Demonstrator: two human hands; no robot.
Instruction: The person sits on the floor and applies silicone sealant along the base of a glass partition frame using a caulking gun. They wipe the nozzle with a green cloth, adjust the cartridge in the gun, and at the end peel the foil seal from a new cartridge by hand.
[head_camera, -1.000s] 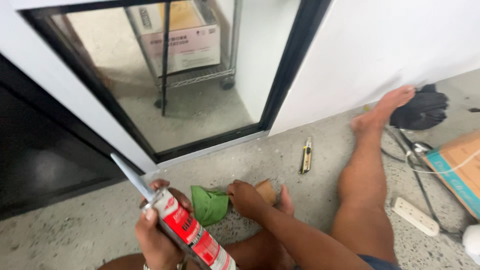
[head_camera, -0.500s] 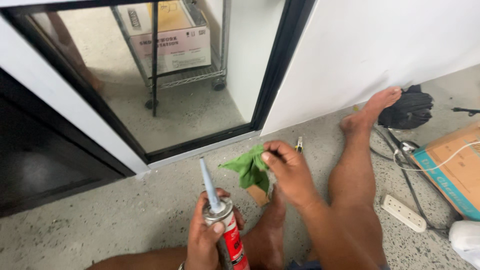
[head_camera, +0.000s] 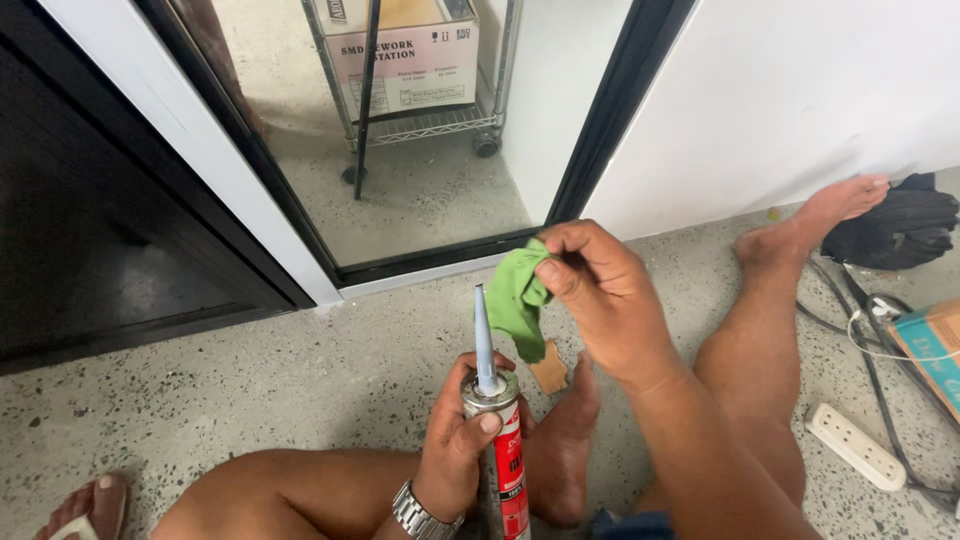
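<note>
My left hand (head_camera: 455, 440) grips a red and white sealant cartridge (head_camera: 503, 462) upright between my legs. Its long grey nozzle (head_camera: 483, 340) points up. My right hand (head_camera: 598, 290) pinches a green cloth (head_camera: 518, 297) just right of the nozzle's tip, nearly touching it. A metal watch sits on my left wrist (head_camera: 425, 512). I sit on the speckled concrete floor (head_camera: 250, 390) with bare legs bent.
A black-framed glass door (head_camera: 420, 190) stands ahead, with a wire cart and a cardboard box (head_camera: 405, 55) behind it. A small tan scrap (head_camera: 549, 370) lies by my foot. At right are a white power strip (head_camera: 854, 445), cables, a black bag (head_camera: 895, 225) and a box (head_camera: 935, 345).
My right hand lifted the green cloth from the floor up to the nozzle. My left hand turned the cartridge from slanting left to upright and moved it to the middle.
</note>
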